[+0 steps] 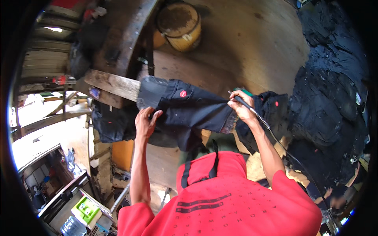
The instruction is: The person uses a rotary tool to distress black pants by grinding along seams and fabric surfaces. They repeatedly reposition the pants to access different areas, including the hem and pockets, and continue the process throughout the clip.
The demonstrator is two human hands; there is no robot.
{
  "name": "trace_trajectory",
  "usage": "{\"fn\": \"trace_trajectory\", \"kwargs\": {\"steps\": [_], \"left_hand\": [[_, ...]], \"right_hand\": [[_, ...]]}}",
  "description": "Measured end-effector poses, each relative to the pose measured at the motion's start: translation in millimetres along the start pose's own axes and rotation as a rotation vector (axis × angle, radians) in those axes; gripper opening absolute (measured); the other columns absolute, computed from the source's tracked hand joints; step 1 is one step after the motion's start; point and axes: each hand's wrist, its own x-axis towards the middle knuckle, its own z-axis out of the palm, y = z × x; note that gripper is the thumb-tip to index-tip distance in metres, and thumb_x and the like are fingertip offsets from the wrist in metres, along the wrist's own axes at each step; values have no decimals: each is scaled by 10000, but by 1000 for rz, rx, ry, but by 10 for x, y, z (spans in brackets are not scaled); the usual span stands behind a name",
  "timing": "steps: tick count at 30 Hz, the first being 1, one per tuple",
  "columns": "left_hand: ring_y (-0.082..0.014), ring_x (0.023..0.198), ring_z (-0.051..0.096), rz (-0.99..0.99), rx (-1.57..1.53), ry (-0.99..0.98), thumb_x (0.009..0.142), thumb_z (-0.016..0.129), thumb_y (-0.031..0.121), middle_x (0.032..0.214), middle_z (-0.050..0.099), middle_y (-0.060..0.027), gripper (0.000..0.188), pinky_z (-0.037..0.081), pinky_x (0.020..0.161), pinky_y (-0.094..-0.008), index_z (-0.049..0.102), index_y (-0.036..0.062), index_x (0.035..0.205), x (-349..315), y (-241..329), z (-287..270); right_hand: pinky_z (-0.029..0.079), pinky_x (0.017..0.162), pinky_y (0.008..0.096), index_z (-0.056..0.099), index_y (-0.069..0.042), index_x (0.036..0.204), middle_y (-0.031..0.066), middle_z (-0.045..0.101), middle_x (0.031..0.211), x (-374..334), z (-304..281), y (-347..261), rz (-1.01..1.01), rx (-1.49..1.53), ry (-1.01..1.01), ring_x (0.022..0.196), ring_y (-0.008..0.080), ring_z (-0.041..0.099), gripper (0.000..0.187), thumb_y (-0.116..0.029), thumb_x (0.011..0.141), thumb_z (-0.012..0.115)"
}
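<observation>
A dark navy garment, apparently trousers, is stretched in front of me with a small red hexagonal patch on it. One end lies over a dark pad on the wooden board. My left hand is at the garment's near left edge, fingers curled and thumb against the cloth. In my right hand is a black pen-shaped corded tool, its tip pointing up and left. A spring-like sleeve leads into its cable, which runs down to the right. The cloth's right end is close beneath this hand.
A yellow bucket stands on the floor beyond the bench. Heaps of dark cloth cover the right side. More dark garments hang below the board. At lower left are a green tray and a large clear bottle. Another person's arm shows at lower right.
</observation>
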Motion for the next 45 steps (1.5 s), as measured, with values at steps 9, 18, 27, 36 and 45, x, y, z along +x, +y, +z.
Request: {"fn": "trace_trajectory", "kwargs": {"steps": [9,18,27,36,45], "left_hand": [[-340,872,737,80,-260,314,1001,823,275,996,760,-117,239,564,770,-436,747,53,1045,-296,2002,1372],[-408,846,714,74,-157,477,997,806,317,901,710,-165,273,529,720,-472,774,47,1026,581,340,556],[-356,1083,638,-219,-360,583,915,879,132,1108,671,-168,402,522,961,-469,701,51,1266,80,503,217],[-337,1100,631,-262,-147,259,840,892,183,1134,660,-122,485,543,952,-448,671,39,1248,-249,768,501],[-325,996,641,-219,-377,196,798,854,-34,1044,651,-146,637,529,925,-457,563,41,1358,-234,810,421]], "right_hand": [[582,853,323,750,-56,1135,54,791,1006,369,-1537,-211,-10,-437,451,930,156,749,297,-3,868,868],[605,901,458,782,-48,1061,183,793,1032,166,585,-842,-501,-56,0,1007,351,787,204,-144,924,899],[605,1030,395,724,47,1299,190,805,1160,23,1564,-577,-246,229,-174,1045,249,793,245,-53,1086,653],[560,1112,430,575,60,1373,285,747,1307,-42,1518,-511,-195,122,-256,1181,302,759,332,-120,1099,626],[561,1115,441,588,51,1362,295,744,1316,-68,1472,-510,-190,9,-238,1186,300,756,318,-131,1103,609]]}}
